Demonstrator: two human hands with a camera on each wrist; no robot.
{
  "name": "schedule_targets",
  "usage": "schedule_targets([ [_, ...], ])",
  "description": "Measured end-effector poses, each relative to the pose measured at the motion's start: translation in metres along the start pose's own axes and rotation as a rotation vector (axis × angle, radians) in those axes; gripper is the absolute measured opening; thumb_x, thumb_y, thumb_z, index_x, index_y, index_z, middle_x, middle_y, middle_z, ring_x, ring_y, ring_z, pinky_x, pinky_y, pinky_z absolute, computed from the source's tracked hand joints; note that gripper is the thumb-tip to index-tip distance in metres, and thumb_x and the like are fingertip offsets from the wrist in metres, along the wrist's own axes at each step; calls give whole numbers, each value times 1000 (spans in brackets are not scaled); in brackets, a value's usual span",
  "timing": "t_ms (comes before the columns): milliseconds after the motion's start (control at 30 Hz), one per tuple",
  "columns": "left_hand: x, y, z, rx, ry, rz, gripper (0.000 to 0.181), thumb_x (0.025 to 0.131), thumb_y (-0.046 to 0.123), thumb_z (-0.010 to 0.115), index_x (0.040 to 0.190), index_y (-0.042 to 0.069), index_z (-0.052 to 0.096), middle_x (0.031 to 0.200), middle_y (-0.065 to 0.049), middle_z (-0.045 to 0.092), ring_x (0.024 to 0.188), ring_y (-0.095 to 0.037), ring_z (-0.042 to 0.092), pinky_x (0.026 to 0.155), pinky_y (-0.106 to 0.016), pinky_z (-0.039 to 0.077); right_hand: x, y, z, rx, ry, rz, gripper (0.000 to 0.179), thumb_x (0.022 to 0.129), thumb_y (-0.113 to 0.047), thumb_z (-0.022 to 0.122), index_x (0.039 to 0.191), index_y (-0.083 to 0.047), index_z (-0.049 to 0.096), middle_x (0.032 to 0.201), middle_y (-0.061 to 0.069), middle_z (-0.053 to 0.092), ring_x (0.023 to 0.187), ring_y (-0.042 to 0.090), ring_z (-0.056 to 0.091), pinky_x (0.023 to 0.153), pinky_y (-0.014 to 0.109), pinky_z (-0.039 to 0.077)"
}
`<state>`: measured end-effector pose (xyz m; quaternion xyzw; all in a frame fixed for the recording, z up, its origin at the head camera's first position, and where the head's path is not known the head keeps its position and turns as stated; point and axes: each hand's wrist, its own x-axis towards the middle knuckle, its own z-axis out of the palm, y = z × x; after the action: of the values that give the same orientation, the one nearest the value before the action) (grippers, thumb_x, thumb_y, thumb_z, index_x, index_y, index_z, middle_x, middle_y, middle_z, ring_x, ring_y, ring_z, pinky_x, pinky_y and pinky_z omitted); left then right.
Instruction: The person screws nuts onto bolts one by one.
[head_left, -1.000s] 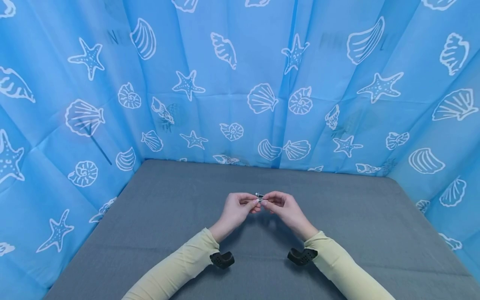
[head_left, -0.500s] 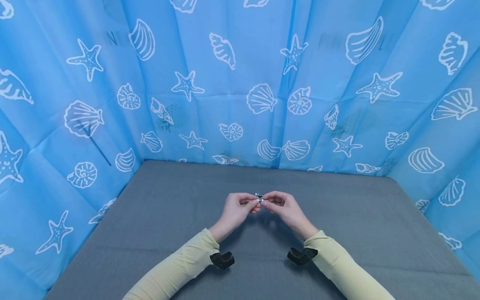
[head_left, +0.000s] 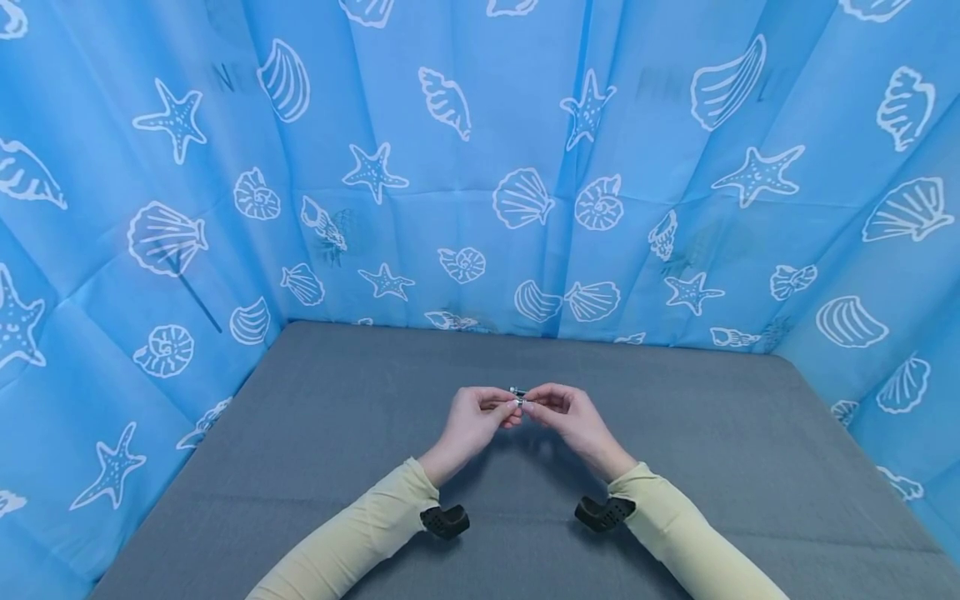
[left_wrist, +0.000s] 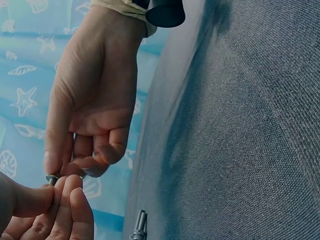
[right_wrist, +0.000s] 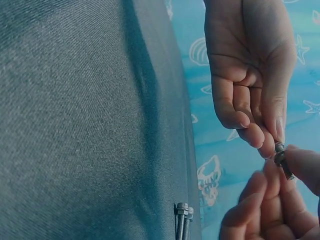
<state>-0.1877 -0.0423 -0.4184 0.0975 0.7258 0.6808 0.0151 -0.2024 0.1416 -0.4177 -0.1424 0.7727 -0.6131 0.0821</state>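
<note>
Over the middle of the table, my left hand (head_left: 471, 418) and my right hand (head_left: 577, 421) meet fingertip to fingertip. Between them is a small silvery bolt (right_wrist: 281, 159) with a collar-like nut or washer around it. In the right wrist view, my right thumb (right_wrist: 306, 167) and fingers pinch its shaft. From above, my left thumb and index finger pinch its other end. Fingertips hide part of the bolt, while its flat rim shows between the hands in the left wrist view. Beyond the hands, more bolts (right_wrist: 183, 220) lie side by side on the table.
Grey cloth covers the table (head_left: 360, 367). Behind it and along both sides hangs a blue curtain (head_left: 480, 225) printed with white shells and starfish. Each wrist carries a black camera mount (head_left: 445, 521) below a pale yellow sleeve (head_left: 375, 517).
Both hands keep their place around the bolt. Only the fingertips shift very slightly against it, and the bolts on the table stay put.
</note>
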Motion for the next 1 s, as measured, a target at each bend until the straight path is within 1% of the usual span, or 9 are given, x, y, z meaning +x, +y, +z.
schedule_targets([
  [100, 0, -1, 0, -6, -1, -8, 12, 91, 6, 64, 97, -3, 71, 82, -12, 71, 76, -23, 70, 74, -44, 57, 0, -1, 0, -20, 8, 27, 28, 93, -24, 65, 104, 1, 66, 92, 16, 65, 84, 34, 58, 72, 39, 51],
  [167, 0, -1, 0, -8, -2, -4, 12, 91, 5, 64, 97, -4, 71, 82, -14, 71, 77, -25, 70, 74, -45, 57, -1, -1, 1, -6, 7, 30, 27, 93, -23, 65, 105, 2, 65, 92, 17, 65, 83, 34, 59, 70, 38, 51],
  [300, 0, -2, 0, -9, -2, 0, 13, 91, 5, 64, 97, -4, 70, 82, -13, 71, 76, -23, 70, 74, -43, 58, -1, 0, 0, 30, -4, -2, 26, 90, -15, 68, 110, 3, 62, 98, 17, 63, 86, 36, 59, 72, 38, 53],
  [400, 0, -1, 0, -6, -1, -7, 12, 92, 5, 64, 97, -3, 71, 81, -10, 71, 75, -21, 70, 75, -45, 57, -1, 0, 0, 11, 3, -13, 25, 91, -15, 68, 109, 2, 63, 97, 14, 64, 87, 35, 59, 75, 40, 53],
  [567, -1, -1, 1, -6, 2, -15, 11, 92, 5, 64, 97, -1, 71, 81, -11, 71, 76, -22, 70, 76, -49, 56, 0, -1, 1, -33, 31, 52, 29, 93, -26, 65, 104, 0, 67, 89, 9, 66, 86, 34, 58, 73, 39, 52],
  [633, -1, -1, 1, -1, 3, -9, 11, 92, 5, 64, 97, -1, 71, 81, -11, 71, 75, -22, 70, 75, -47, 57, 0, -1, 1, -25, 31, 62, 29, 93, -26, 65, 105, 0, 66, 89, 11, 66, 87, 37, 58, 72, 38, 51],
  [700, -1, -1, 1, 2, 2, -3, 11, 92, 5, 64, 97, -1, 71, 81, -10, 71, 75, -21, 70, 74, -44, 58, -1, -1, 0, -7, 25, 45, 27, 93, -22, 65, 107, 1, 65, 92, 12, 65, 87, 38, 58, 73, 38, 52],
  [833, 0, -1, 1, 2, -3, 2, 11, 92, 5, 64, 97, -1, 71, 80, -8, 71, 74, -20, 69, 74, -44, 58, -1, -1, -2, 13, 1, -3, 24, 91, -14, 67, 109, 2, 63, 98, 14, 64, 88, 36, 59, 74, 40, 52],
  [1000, -1, -2, 0, 0, -7, 1, 11, 91, 6, 64, 96, -1, 71, 80, -10, 71, 75, -21, 69, 75, -47, 57, 0, -3, -1, -22, 10, 43, 27, 94, -24, 64, 105, 1, 66, 94, 13, 66, 89, 34, 58, 75, 40, 51],
])
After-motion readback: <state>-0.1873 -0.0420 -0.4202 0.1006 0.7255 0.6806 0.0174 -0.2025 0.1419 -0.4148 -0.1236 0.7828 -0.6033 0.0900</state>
